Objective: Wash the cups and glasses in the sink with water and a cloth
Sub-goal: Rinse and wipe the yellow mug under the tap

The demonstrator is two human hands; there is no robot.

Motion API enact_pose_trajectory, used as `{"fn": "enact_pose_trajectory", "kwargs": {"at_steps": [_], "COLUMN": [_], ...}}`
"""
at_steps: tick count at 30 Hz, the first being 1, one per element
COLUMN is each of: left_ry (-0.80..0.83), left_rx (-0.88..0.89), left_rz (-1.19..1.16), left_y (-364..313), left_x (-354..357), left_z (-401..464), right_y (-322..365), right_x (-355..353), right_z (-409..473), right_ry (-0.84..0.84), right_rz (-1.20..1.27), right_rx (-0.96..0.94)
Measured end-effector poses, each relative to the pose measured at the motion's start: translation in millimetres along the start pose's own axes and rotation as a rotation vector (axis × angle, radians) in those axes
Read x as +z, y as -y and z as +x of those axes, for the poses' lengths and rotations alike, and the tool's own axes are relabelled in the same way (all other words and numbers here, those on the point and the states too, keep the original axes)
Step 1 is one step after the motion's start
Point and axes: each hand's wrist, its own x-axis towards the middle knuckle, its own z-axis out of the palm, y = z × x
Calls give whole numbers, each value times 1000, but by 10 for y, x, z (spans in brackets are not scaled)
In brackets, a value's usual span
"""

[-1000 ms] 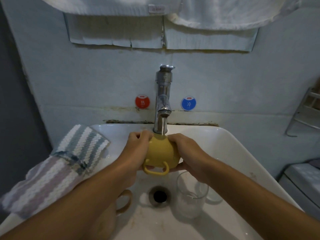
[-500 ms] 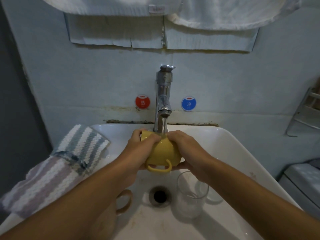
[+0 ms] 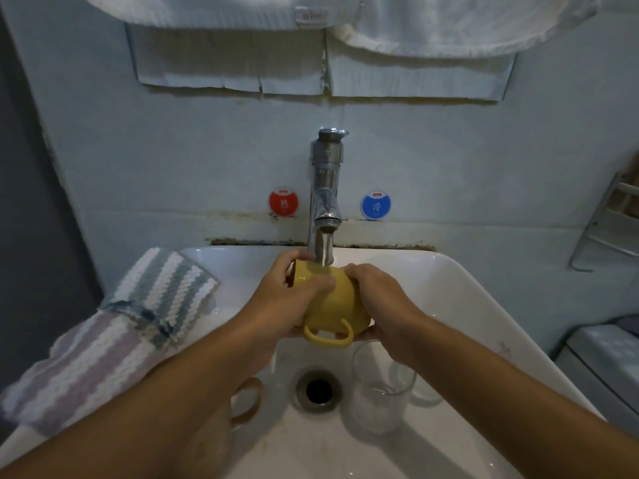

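Hands both grip the yellow ceramic mug [image 3: 333, 299] at frame centre under the chrome tap [image 3: 325, 188] stream: left hand [image 3: 287, 305] wrapped over its side, right hand [image 3: 377, 302] cupping its base. I judge wet glaze could slip, dropping it onto the clear glass tumbler [image 3: 380, 392] below.
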Motion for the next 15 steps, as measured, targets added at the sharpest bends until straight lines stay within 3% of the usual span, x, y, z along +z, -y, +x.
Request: {"fn": "enact_pose_trajectory", "kwargs": {"at_steps": [8, 15], "left_ry": [-127, -80], "left_rx": [-9, -4], "left_rz": [-52, 4], "left_y": [-33, -16], "left_x": [-45, -24], "left_z": [11, 1], "right_y": [10, 16], "right_x": [39, -39], "right_z": [-32, 10], "right_ry": [87, 111], "right_rz": [14, -11], "right_rx": [-61, -108]}}
